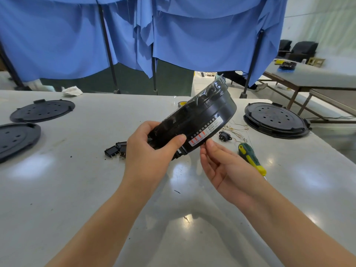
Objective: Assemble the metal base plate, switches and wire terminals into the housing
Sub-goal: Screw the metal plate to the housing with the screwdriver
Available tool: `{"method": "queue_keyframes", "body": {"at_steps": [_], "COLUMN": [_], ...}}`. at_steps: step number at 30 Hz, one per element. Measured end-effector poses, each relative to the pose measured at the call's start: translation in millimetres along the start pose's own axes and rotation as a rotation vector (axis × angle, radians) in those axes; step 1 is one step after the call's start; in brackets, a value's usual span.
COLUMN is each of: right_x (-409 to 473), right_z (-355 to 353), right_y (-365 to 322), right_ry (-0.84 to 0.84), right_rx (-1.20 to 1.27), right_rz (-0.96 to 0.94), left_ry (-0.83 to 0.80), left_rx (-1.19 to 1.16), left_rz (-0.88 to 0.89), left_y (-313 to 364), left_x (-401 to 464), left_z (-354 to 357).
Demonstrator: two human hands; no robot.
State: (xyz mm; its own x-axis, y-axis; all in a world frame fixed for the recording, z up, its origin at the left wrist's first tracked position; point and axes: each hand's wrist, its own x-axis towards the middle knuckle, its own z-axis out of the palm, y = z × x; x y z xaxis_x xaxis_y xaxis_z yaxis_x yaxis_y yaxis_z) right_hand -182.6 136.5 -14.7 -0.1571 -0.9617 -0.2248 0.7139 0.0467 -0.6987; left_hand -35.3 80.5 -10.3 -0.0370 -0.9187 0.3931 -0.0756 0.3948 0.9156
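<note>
Both hands up, housing tilted above the tabletop [77,189].
My left hand [148,151] grips the housing [202,118]; my right hand [221,166], fingers relaxed, touches its lower edge.

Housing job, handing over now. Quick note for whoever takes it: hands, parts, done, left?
Left hand grips the black housing, tilted above the table. Right hand open, fingertips at its lower edge.
Switches lie loose left of the hands; socket, wire terminals and screwdriver to the right.
Done: nothing visibly fitted.
Left: base plate, switches, terminals.
</note>
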Motion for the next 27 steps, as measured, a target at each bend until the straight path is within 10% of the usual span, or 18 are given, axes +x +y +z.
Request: {"method": "queue_keyframes", "body": {"at_steps": [27], "right_x": [-67], "right_z": [-24], "right_y": [38], "right_ry": [0.079], "right_rx": [0.619], "right_rz": [0.457], "left_ry": [-0.674], "left_rx": [0.791], "left_rz": [0.365], "left_y": [-10], "left_x": [-4], "left_z": [-7]}}
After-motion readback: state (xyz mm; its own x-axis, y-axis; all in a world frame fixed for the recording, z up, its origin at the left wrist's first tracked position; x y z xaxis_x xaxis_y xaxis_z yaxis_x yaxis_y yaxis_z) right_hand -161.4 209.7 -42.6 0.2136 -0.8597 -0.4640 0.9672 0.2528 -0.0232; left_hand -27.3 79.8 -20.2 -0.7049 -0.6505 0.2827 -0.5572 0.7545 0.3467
